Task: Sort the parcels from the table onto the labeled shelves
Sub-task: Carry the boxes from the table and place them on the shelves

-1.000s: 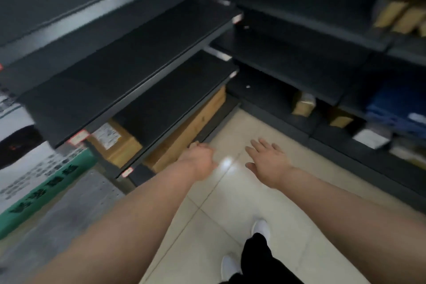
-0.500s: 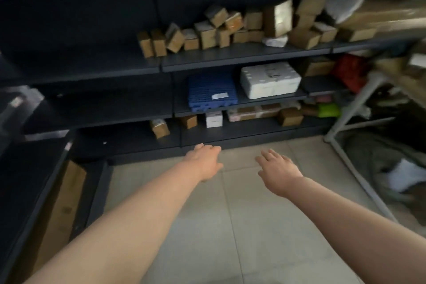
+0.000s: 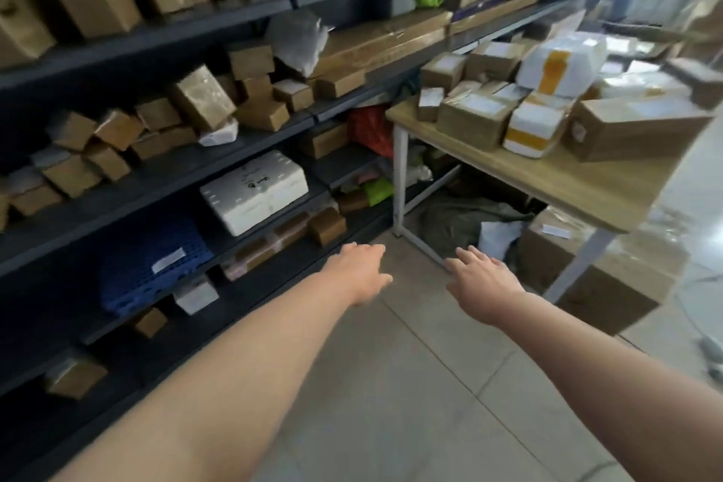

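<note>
In the head view both your hands are empty: the left hand (image 3: 364, 270) and right hand (image 3: 481, 286) reach forward over the tile floor (image 3: 391, 383), fingers loose and spread, touching nothing. The parcels (image 3: 481, 117) you need to sort sit crowded together on the far right, on the wooden table (image 3: 579, 184), well apart from your hands. The likeliest slip is pulling one box from that tight cluster and tipping the white padded packs (image 3: 536, 129) stacked among them over the table's edge. You could also catch the white table leg (image 3: 398, 184) as you step in. Any labels are too blurred to read from here, so a parcel may end up on the wrong tier. The dark shelves (image 3: 129, 200) along the left are already full of tilted brown boxes, and pushing another in could knock one off. Lower down are a white foam box (image 3: 254, 192) and a blue crate (image 3: 152, 258). A large carton (image 3: 602, 278) and bags fill the space under the table.
</note>
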